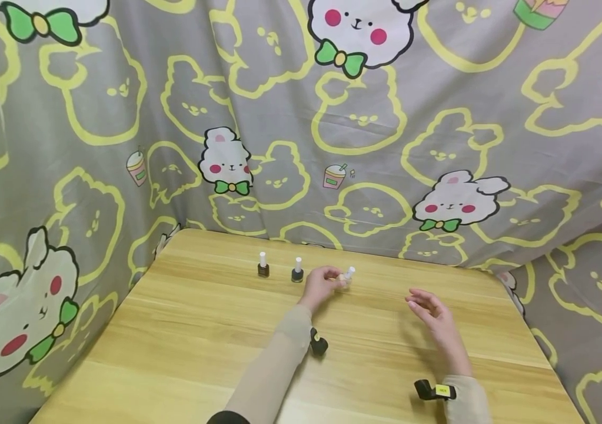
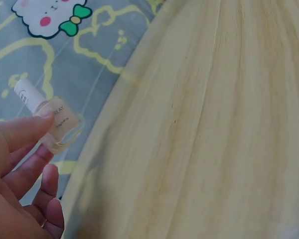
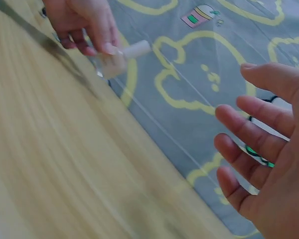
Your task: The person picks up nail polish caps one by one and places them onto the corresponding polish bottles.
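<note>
Between thumb and fingers, my left hand (image 1: 323,285) pinches a small nail polish bottle (image 2: 61,125) of clear glass with pale contents and a white cap. The bottle leans, its cap toward the upper right in the head view. My right hand (image 1: 436,318) hovers over the right part of the table, fingers spread and loosely bent, holding nothing; the right wrist view shows its palm (image 3: 284,164) facing the left hand. Left of the left hand, a dark nail polish bottle (image 1: 298,272) stands upright, and a brown one (image 1: 263,267) stands further left, both white-capped.
The wooden table (image 1: 189,330) meets a grey patterned curtain (image 1: 290,118) along its back edge, with more curtain on both sides. Black wrist cameras (image 1: 319,343) are strapped over the beige sleeves (image 1: 274,359).
</note>
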`<action>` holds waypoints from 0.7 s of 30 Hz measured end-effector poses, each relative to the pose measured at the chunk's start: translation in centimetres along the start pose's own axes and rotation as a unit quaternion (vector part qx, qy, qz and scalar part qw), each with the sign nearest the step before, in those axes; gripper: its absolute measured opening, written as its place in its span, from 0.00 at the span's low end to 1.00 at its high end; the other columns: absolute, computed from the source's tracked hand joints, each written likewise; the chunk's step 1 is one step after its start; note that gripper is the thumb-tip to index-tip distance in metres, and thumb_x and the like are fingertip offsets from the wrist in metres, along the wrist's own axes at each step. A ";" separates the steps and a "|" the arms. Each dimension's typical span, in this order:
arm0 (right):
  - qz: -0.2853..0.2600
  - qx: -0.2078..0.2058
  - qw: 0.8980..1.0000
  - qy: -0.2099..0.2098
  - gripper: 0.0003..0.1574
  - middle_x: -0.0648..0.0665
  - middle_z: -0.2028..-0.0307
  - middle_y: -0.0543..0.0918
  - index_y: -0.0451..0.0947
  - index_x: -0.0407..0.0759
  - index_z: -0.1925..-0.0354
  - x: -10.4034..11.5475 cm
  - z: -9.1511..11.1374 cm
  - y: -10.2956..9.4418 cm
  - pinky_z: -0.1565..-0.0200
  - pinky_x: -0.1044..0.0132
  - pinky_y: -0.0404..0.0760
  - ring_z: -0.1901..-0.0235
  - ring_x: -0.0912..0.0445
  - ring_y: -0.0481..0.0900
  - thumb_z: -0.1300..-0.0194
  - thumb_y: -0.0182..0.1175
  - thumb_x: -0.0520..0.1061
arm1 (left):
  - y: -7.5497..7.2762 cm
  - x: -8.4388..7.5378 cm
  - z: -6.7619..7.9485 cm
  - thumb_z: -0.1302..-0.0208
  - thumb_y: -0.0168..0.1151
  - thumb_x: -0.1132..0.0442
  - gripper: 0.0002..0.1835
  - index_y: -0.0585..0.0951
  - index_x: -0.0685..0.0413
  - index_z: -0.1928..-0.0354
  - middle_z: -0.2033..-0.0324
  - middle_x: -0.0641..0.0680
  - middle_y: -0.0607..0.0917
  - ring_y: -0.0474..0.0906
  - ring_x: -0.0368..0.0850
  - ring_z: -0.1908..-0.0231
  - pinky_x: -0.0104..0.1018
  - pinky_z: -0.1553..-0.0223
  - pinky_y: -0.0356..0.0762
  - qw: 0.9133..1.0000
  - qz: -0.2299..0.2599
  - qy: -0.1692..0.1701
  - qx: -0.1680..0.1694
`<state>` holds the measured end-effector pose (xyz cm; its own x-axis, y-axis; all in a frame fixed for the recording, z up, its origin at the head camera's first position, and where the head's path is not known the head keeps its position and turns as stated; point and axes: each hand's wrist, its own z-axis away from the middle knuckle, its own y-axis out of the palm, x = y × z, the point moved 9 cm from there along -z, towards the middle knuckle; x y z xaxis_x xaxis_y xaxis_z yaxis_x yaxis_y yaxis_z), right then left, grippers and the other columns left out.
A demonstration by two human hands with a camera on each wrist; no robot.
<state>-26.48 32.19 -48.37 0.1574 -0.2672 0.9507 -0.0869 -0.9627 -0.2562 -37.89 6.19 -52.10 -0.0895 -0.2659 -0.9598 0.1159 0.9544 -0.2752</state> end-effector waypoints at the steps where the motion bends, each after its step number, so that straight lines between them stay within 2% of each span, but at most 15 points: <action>1: 0.019 0.000 1.000 -0.006 0.26 0.67 0.57 0.81 0.66 0.28 0.38 0.1 0.1 -0.4 0.53 0.82 0.73 0.54 0.75 0.77 0.28 0.54 0.41 | 0.0 0.0 0.0 0.49 0.74 0.66 0.14 0.85 0.54 0.59 0.60 0.53 0.88 0.78 0.38 0.65 0.28 0.61 0.75 1.000 -0.005 -0.002 0.000; 6: 0.095 -0.008 0.995 -0.026 0.24 0.69 0.57 0.79 0.68 0.31 0.38 0.9 0.3 -2.1 0.55 0.82 0.73 0.56 0.77 0.75 0.28 0.54 0.41 | 0.1 0.5 -0.3 0.49 0.73 0.66 0.13 0.85 0.55 0.59 0.59 0.53 0.88 0.80 0.40 0.61 0.29 0.58 0.78 1.000 -0.016 -0.011 0.005; 10: 0.143 -0.013 0.989 -0.034 0.25 0.64 0.56 0.81 0.71 0.35 0.39 1.2 0.3 -3.0 0.58 0.79 0.73 0.56 0.74 0.76 0.29 0.56 0.46 | 0.2 0.8 -0.6 0.49 0.73 0.66 0.13 0.85 0.55 0.59 0.60 0.52 0.88 0.80 0.41 0.61 0.31 0.57 0.79 1.000 -0.023 -0.010 0.011; 13: 0.169 -0.015 0.985 -0.043 0.23 0.61 0.57 0.82 0.72 0.37 0.41 1.4 0.3 -3.3 0.60 0.77 0.74 0.57 0.75 0.75 0.29 0.57 0.47 | 0.2 0.9 -0.9 0.48 0.73 0.66 0.12 0.85 0.54 0.60 0.62 0.52 0.88 0.80 0.40 0.61 0.32 0.55 0.78 0.999 -0.037 -0.009 0.017; 19: 0.212 -0.014 0.975 -0.072 0.20 0.63 0.58 0.81 0.75 0.37 0.43 1.6 0.1 -3.2 0.61 0.77 0.74 0.60 0.78 0.73 0.30 0.58 0.45 | 0.2 0.9 -1.2 0.47 0.73 0.65 0.11 0.85 0.52 0.61 0.63 0.50 0.88 0.81 0.39 0.62 0.34 0.54 0.78 0.997 -0.067 -0.013 0.027; 21: 0.224 -0.014 0.971 -0.084 0.19 0.58 0.59 0.84 0.76 0.36 0.44 1.8 0.0 -3.1 0.62 0.77 0.73 0.60 0.78 0.73 0.31 0.59 0.43 | 0.2 0.9 -1.3 0.47 0.73 0.65 0.11 0.84 0.52 0.61 0.63 0.50 0.88 0.80 0.39 0.63 0.34 0.54 0.77 0.997 -0.070 -0.016 0.030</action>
<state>-25.91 34.72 -45.83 0.2560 -0.6649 0.7017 -0.2111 -0.7468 -0.6306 -39.27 6.31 -52.93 -0.0768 -0.4004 -0.9131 0.1642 0.8982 -0.4077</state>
